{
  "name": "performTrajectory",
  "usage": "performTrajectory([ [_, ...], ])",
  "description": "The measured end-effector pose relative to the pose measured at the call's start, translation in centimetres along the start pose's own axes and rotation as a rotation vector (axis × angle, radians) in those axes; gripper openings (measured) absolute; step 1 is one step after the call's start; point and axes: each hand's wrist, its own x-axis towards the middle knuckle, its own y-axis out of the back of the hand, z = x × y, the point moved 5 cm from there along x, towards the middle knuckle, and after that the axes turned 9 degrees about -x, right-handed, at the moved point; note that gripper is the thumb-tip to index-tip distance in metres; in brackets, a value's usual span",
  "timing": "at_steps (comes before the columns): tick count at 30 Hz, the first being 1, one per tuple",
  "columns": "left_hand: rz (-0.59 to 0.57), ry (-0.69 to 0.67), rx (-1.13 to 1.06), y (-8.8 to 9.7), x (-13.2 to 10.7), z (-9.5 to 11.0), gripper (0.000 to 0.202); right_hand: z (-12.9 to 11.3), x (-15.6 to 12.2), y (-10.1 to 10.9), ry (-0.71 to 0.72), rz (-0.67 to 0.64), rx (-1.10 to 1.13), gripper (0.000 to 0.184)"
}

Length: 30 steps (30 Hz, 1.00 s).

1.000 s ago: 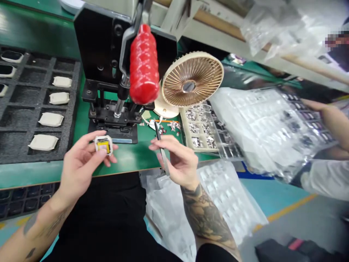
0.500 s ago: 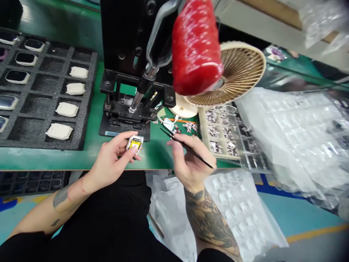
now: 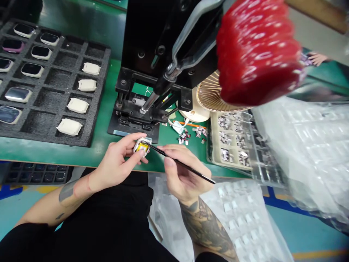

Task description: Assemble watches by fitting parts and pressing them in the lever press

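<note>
Between the thumb and fingers of my left hand point(image 3: 122, 156) is a small white watch case point(image 3: 143, 146), its inside facing up with a yellow part showing. My right hand point(image 3: 188, 171) grips black tweezers point(image 3: 181, 163) like a pen. Their tips reach into the upper part of the case; whether they pinch anything there is too small to tell. Just behind the case stands a black hand press point(image 3: 136, 116) with a metal lever and a big red grip point(image 3: 259, 54).
A grey foam tray point(image 3: 94, 125) with several watches and white cases lies at left. Small loose parts point(image 3: 184, 136) are scattered right of the press, before a fan point(image 3: 207, 94) and a compartment box point(image 3: 211, 145). Plastic-wrapped trays point(image 3: 308, 153) are at far right; another person's hand point(image 3: 317, 58) shows behind.
My right hand has brought the tweezers left, from above the loose parts into the watch case. My left hand still holds the case. The view has shifted, enlarging the red grip.
</note>
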Motion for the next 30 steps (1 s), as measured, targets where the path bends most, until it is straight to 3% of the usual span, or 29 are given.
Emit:
performTrajectory([
  [9, -0.015, -0.061, -0.001, 0.1, 0.0, -0.3, 0.047, 0.4, 0.0, -0.1, -0.078, 0.019, 0.124, 0.030],
  [13, -0.044, -0.091, -0.041, 0.1, 0.0, 0.0, 0.043, 2.3, -0.6, -0.7, -0.384, 0.031, 0.335, 0.016],
  [16, -0.042, -0.084, -0.077, 0.1, 0.0, 0.2, 0.041, 2.9, -1.3, -1.9, -0.588, -0.029, 0.567, 0.009],
  [18, -0.010, -0.083, -0.101, 0.1, 0.1, 0.3, 0.041, 2.2, -1.4, -2.2, -0.558, -0.105, 0.632, 0.011],
  [20, 0.027, -0.094, -0.142, 0.2, 0.2, 0.4, 0.042, 1.0, -1.2, -1.9, -0.380, -0.159, 0.580, 0.017],
  [23, 0.078, -0.108, -0.208, 0.3, 0.5, 0.4, 0.043, 0.1, -1.0, -0.7, -0.152, -0.061, 0.390, 0.026],
  [26, 0.114, -0.109, -0.236, 0.4, 0.5, 0.4, 0.044, 1.2, -1.1, 0.4, -0.218, 0.128, 0.278, 0.023],
  [30, 0.111, -0.092, -0.256, 0.3, 0.4, 0.5, 0.047, 2.7, -1.5, 0.0, -0.343, 0.179, 0.308, 0.017],
])
